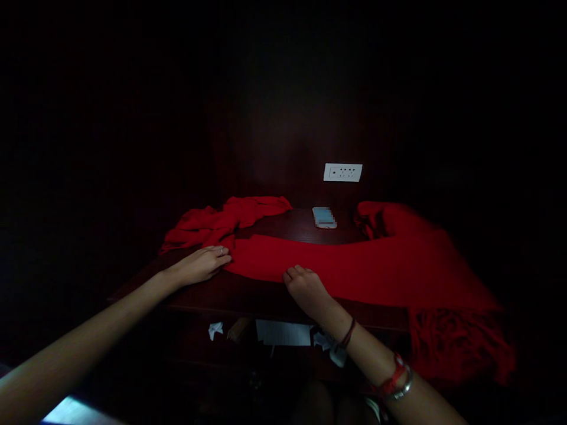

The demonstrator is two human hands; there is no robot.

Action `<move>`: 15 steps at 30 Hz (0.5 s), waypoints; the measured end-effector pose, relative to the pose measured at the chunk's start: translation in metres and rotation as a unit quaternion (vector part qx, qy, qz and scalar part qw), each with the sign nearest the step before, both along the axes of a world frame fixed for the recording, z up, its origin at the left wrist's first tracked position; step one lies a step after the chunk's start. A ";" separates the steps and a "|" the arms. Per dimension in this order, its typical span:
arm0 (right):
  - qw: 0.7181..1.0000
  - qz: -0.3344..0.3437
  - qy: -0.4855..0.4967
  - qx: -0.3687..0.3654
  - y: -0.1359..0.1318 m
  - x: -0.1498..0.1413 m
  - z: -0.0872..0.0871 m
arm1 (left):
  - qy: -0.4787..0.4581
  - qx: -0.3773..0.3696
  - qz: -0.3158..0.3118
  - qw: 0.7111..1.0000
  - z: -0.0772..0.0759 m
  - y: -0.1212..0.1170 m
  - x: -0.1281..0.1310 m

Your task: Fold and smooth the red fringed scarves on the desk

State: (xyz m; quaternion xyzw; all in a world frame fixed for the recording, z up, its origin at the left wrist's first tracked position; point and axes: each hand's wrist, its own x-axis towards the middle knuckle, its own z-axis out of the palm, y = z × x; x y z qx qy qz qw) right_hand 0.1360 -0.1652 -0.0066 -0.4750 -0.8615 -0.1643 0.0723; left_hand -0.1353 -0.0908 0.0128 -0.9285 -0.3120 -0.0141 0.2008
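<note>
A long red scarf [376,265] lies across a dark wooden table [248,295]. One end is bunched at the back left, and the fringed end hangs over the right edge. My left hand [201,264] rests flat on the table with fingers stretched, its fingertips touching the scarf's left fold. My right hand [305,286] is curled at the scarf's near edge, fingers bent onto the fabric and pinching it.
A phone [324,217] lies at the back of the table. A white wall socket plate [342,172] sits above it. White papers [283,332] and crumpled scraps lie on a shelf under the tabletop. The surroundings are very dark.
</note>
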 end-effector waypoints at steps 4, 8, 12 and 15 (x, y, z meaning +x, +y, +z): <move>0.998 -0.029 0.048 -0.005 -0.007 0.013 -0.008 | -0.016 -0.014 0.012 1.000 0.004 -0.002 -0.006; 0.993 -0.043 0.103 -0.029 -0.007 0.023 -0.011 | -0.024 0.010 0.045 0.999 0.010 0.000 -0.006; 0.988 -0.032 0.141 -0.050 -0.008 0.025 -0.015 | -0.050 0.014 0.028 0.998 0.008 0.011 -0.007; 0.986 -0.030 0.152 -0.067 -0.010 0.026 -0.016 | -0.036 -0.017 0.045 0.998 0.007 0.020 -0.015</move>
